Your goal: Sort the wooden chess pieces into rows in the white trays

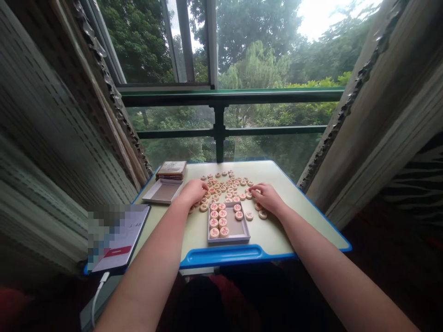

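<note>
The left forearm (pixel 148 258) and right forearm (pixel 332 263) are bare as far as the view reaches, smooth and rounded, tapering toward slim wrists (pixel 281 207). The left hand (pixel 193 190) and right hand (pixel 268 196) are bare too, with slender fingers (pixel 256 187). Dark clothing (pixel 199 299) shows over the lap, with a dim red patch (pixel 226 293) whose nature is hard to tell

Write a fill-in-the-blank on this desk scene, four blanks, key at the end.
1. The near tray holds pieces whose characters are coloured ____.
2. In that tray, the rightmost column shows ____ pieces.
3. Loose pieces lie between the left hand and the right hand on the table, whose edge is coloured ____.
4. The far tray and the tablet are both nearer the ____ forearm.

Missing words: red; two; blue; left.
</note>
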{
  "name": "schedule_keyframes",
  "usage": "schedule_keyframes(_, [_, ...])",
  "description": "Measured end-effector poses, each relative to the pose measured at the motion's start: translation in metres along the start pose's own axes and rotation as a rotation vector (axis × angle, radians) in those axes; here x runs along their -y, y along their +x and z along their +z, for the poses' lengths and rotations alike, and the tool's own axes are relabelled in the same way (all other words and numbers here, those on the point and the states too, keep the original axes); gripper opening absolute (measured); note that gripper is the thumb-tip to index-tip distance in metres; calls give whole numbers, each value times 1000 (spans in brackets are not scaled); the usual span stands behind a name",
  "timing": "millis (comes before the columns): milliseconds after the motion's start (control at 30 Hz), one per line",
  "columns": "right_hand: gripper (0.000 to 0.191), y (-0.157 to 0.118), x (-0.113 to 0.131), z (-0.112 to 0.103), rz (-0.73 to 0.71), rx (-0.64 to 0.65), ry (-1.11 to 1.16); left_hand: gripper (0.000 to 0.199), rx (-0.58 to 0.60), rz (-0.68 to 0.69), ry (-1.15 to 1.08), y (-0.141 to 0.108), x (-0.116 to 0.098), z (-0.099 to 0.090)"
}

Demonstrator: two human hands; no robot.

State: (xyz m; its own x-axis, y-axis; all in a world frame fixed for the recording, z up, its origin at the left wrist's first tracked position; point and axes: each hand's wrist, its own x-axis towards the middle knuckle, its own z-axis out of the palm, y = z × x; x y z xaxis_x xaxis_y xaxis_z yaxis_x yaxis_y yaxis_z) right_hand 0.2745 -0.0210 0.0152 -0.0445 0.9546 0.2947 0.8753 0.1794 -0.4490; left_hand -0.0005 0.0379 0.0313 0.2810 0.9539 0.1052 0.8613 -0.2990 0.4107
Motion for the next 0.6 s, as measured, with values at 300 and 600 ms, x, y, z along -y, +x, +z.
schedule_keyframes(300, [27,-2,14,-2,-85,-4,-61,35,-65,-64,-58,10,19,5])
schedule_keyframes(600, [35,47,44,12,-84,151,-229,30,-156,6,-55,15,11,13])
